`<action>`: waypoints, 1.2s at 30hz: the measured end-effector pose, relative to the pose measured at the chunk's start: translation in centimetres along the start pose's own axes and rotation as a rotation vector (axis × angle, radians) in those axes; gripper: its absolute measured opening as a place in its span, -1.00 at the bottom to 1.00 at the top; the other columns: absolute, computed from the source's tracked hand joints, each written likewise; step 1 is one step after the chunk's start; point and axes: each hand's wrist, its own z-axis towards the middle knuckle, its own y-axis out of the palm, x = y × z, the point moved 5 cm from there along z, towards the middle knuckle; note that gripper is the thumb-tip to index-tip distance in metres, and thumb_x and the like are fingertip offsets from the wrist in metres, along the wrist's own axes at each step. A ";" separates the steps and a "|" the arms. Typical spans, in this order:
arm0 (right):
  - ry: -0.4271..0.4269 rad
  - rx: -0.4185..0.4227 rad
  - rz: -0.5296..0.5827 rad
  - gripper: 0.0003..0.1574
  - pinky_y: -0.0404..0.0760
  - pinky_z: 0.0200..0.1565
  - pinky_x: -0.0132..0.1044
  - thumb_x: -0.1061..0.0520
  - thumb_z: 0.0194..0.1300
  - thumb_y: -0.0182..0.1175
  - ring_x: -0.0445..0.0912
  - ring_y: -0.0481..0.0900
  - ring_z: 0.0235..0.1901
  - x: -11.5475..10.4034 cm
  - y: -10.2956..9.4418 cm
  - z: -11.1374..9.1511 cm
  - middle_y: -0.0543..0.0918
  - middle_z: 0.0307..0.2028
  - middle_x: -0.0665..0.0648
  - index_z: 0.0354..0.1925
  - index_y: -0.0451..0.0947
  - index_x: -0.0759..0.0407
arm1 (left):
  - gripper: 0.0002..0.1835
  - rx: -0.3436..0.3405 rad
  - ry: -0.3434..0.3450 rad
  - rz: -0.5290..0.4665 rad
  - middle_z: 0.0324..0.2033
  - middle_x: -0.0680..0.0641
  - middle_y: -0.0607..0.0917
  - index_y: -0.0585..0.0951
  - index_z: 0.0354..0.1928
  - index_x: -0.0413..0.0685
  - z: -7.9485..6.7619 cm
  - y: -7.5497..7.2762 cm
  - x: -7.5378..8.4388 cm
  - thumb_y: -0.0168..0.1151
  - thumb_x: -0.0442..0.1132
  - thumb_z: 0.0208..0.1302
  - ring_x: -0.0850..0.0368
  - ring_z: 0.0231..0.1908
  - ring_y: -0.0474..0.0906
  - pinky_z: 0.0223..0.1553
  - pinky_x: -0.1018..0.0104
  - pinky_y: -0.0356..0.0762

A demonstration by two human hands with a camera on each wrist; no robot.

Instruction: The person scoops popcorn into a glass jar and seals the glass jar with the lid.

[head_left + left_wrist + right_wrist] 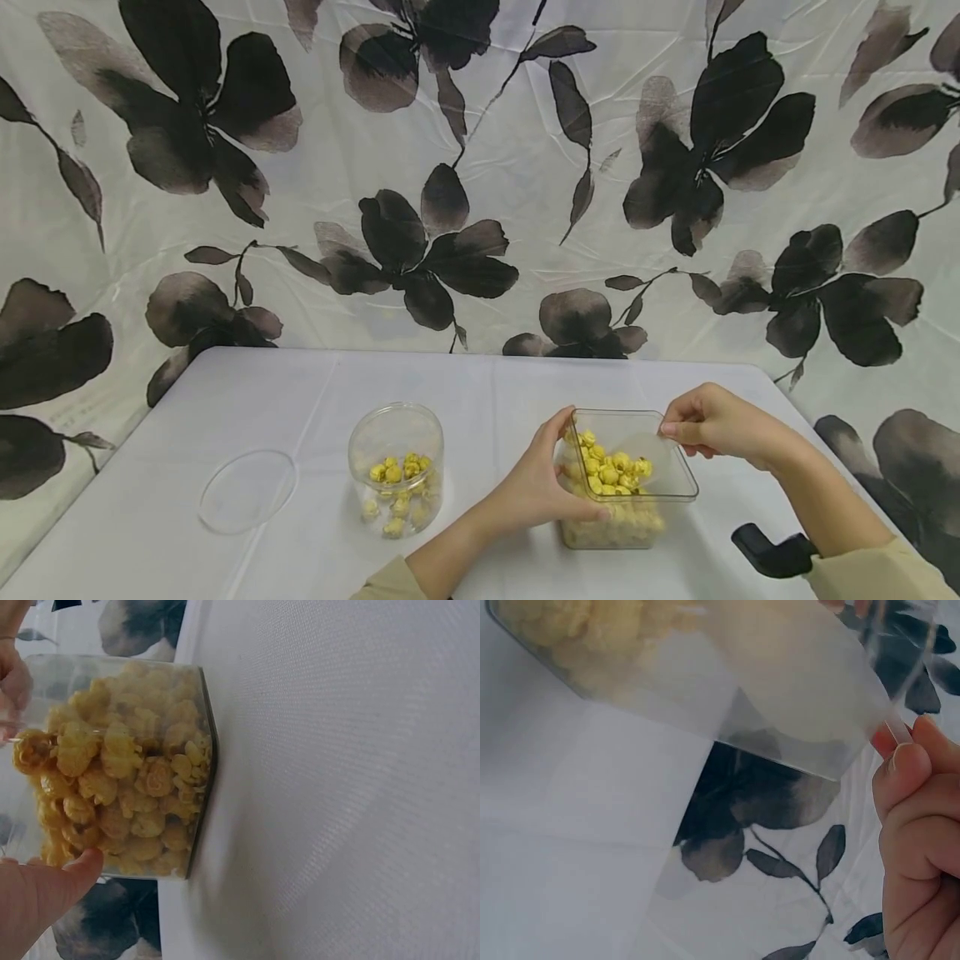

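A clear square-cornered container (678, 479) of yellow popcorn (603, 475) stands at the right of the table, its base right at the cloth. My left hand (536, 479) grips its left side, thumb across the near wall. In the left wrist view, that thumb (79, 874) presses the wall beside the popcorn. At the right rim, my right hand (712, 425) pinches the edge between thumb and fingertips; the right wrist view shows this hand (919, 795) close up. Left of the container is a round clear jar (397, 421), uncapped, with some popcorn in it.
A clear round lid (247, 492) lies flat on the white-covered table (322, 467), left of the jar. A floral cloth (540, 167) hangs behind the table's far edge. Near the right sleeve (862, 575) a black strap or mount (776, 554) shows.
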 end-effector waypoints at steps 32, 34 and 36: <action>0.018 -0.017 0.085 -0.75 0.13 -0.69 -0.50 0.27 0.32 0.07 -0.27 0.25 -0.73 0.7 0.1 -0.2 0.44 -0.66 0.08 -0.38 0.55 0.47 | 0.23 0.011 -0.002 -0.003 0.31 0.00 0.14 -0.04 0.43 0.22 0.1 -0.1 -0.2 0.58 -0.09 -0.26 0.08 0.31 0.09 0.14 0.17 0.36; 0.012 -0.020 0.085 -0.75 0.13 -0.69 -0.51 0.27 0.31 0.07 -0.27 0.25 -0.73 0.7 0.0 -0.4 0.44 -0.66 0.08 -0.38 0.54 0.48 | 0.23 0.008 -0.005 -0.004 0.30 0.00 0.14 -0.04 0.43 0.22 0.1 -0.1 -0.1 0.58 -0.08 -0.26 0.09 0.30 0.09 0.13 0.18 0.36; 0.009 -0.028 0.098 -0.75 0.12 -0.69 -0.51 0.28 0.31 0.07 -0.27 0.25 -0.73 0.8 -0.1 -0.4 0.44 -0.66 0.08 -0.37 0.54 0.50 | 0.22 0.003 -0.006 -0.005 0.30 0.01 0.15 -0.04 0.43 0.22 0.2 0.0 -0.1 0.58 -0.09 -0.25 0.10 0.30 0.09 0.13 0.20 0.36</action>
